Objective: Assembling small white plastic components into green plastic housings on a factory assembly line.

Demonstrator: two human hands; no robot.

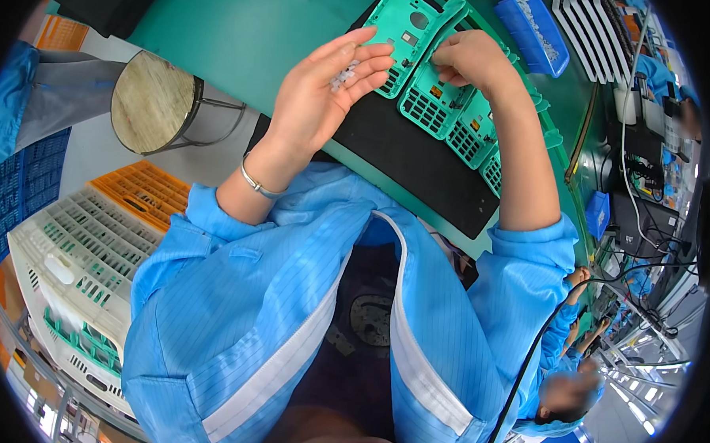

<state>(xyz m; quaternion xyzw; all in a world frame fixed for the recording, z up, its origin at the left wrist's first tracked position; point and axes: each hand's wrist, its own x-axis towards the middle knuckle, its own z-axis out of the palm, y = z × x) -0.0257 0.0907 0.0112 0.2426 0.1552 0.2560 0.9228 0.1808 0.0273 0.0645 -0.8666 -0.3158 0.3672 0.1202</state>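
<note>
My left hand [309,101] is turned palm up, with several small translucent white pieces [345,76] lying in its cupped palm and fingers. My right hand [479,61] bends down over a green plastic housing [430,107] with a slotted grille end. Its fingers are pinched together at the inside of that housing, and what they hold, if anything, is hidden. Behind my left fingertips lies another green housing [402,19], open side up. Further green housings [471,139] continue the row to the right, partly covered by my right forearm.
A black mat [402,148] lies under the housings on the green table [213,33]. Beyond my right hand stands a blue bin [534,31] of small white pieces. At left are a round stool [156,102] and white crates [76,249]. A black cable [527,356] hangs near my right sleeve.
</note>
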